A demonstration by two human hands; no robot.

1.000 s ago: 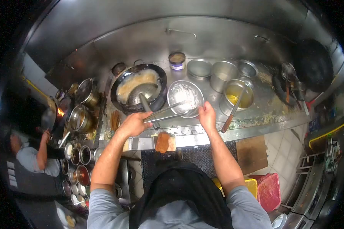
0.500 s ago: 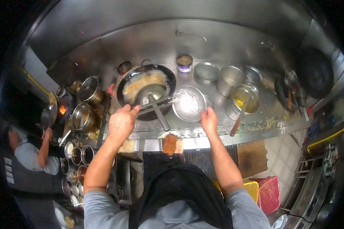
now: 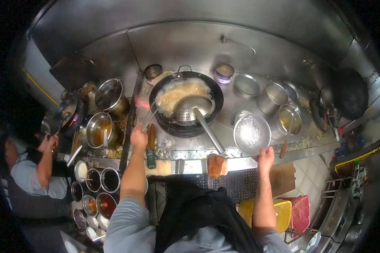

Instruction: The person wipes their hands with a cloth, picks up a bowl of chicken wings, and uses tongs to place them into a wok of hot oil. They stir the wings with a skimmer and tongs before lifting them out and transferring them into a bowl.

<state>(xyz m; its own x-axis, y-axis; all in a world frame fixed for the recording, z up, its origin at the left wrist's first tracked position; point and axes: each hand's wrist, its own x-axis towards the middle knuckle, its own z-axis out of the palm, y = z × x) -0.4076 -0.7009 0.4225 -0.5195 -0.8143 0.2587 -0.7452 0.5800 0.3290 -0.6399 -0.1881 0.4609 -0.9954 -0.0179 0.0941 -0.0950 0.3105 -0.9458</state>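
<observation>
Head view: left hand point(image 3: 138, 137) is closed around long chopsticks point(image 3: 151, 117) with tips angled into the wok point(image 3: 185, 103), I'd guess to work the frying batter from a safe reach; right hand point(image 3: 266, 157) pinches the near rim of a floured steel bowl point(image 3: 252, 134), holding it flat on the table point(image 3: 240, 110) just right of the wok. Perforated ladle point(image 3: 193, 108) rests in the wok, handle toward me, ready to grab. I see a greasy steel table, pots right, sauce tins left, a second person point(image 3: 31, 173) at a neighbouring burner.
</observation>
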